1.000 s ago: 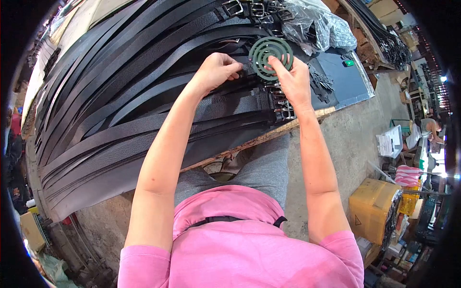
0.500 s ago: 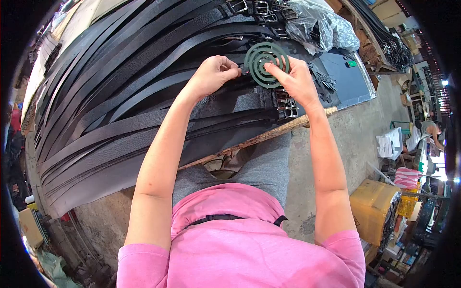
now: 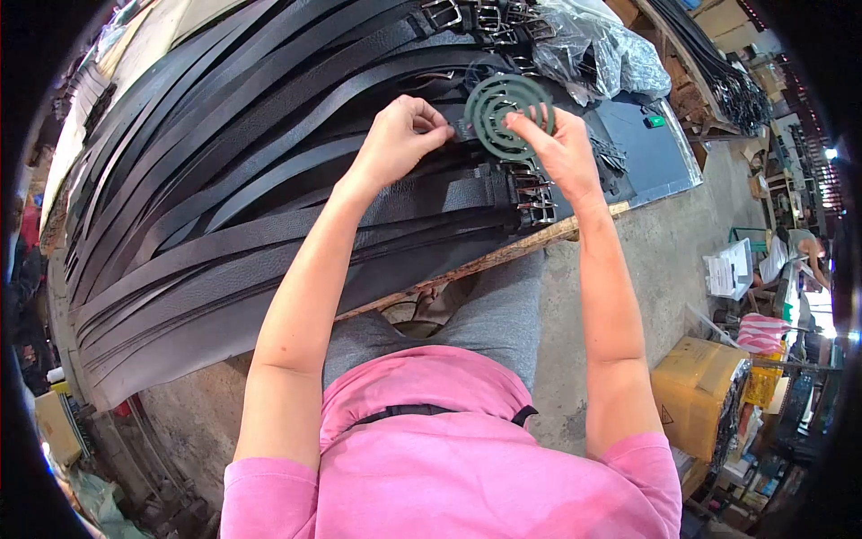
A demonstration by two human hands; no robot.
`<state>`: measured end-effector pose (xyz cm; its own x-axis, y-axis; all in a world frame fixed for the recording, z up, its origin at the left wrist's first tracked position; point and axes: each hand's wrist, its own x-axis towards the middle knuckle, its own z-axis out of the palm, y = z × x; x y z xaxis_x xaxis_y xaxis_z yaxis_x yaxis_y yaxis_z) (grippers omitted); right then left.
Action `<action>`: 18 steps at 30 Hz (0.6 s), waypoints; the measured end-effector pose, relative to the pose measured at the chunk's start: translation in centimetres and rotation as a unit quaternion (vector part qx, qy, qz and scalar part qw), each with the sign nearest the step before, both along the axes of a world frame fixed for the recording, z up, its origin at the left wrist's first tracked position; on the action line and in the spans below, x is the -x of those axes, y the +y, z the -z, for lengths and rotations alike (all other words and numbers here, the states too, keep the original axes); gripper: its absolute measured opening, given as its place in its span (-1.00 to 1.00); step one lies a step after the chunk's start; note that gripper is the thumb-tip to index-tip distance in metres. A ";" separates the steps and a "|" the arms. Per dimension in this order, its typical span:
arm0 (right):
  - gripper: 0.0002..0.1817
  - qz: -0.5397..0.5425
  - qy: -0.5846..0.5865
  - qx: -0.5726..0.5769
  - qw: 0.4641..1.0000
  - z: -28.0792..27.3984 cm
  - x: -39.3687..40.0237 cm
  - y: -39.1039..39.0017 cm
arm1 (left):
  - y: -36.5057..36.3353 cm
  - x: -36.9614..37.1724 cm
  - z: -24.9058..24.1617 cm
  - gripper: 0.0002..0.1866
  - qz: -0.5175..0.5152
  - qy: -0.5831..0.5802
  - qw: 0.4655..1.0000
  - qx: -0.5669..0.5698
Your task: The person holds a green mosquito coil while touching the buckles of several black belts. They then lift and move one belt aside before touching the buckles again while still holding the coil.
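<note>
My right hand [image 3: 567, 154] pinches a dark green mosquito coil [image 3: 489, 112] near its centre, thumb on top. The coil is held up over the buckle ends of the belts. Just left of it, my left hand [image 3: 404, 135] is closed, with thumb and index fingertips pressed together close to the coil's edge. Whatever may be between those fingertips is too small to make out. Black leather belts [image 3: 296, 202] lie in long rows beneath both hands. Metal buckles [image 3: 536, 199] are bunched at their right ends, below the coil.
Crumpled clear plastic [image 3: 603, 54] lies behind the coil, beside a small green object [image 3: 655, 121] on the table. The wooden table edge [image 3: 485, 260] runs before my lap. To the right stand a cardboard box [image 3: 696, 395] and a white crate [image 3: 730, 269]; another person [image 3: 797, 251] sits beyond.
My right hand has shifted the mosquito coil slightly right and tilted it. My left hand stays nearly in place, its fingertips still pinched.
</note>
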<state>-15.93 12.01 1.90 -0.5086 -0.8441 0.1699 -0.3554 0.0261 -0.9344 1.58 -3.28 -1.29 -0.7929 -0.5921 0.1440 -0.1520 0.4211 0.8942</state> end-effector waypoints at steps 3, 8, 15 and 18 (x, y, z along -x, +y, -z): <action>-0.81 0.043 -0.124 0.070 0.989 -0.3 0.5 0.7 | -0.1 1.2 0.9 -0.62 -0.015 0.061 0.958 0.280; -0.80 0.081 -0.208 0.120 0.967 -0.3 2.3 3.7 | 0.9 3.0 0.2 -0.63 0.032 0.035 0.972 0.232; -0.73 0.186 -0.215 0.116 0.952 -0.2 6.3 10.2 | 3.2 4.3 -1.3 -0.64 -0.021 0.099 0.925 0.366; -0.76 0.236 -0.261 0.156 0.923 -0.6 8.1 13.2 | 3.6 4.5 0.1 -0.64 0.033 0.057 0.968 0.243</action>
<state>-24.05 25.20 2.49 -0.8886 -0.4586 -0.0053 0.1273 -0.2357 -0.9634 -2.88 0.32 -1.44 -0.7890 -0.3810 0.4820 -0.0227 0.8021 0.5968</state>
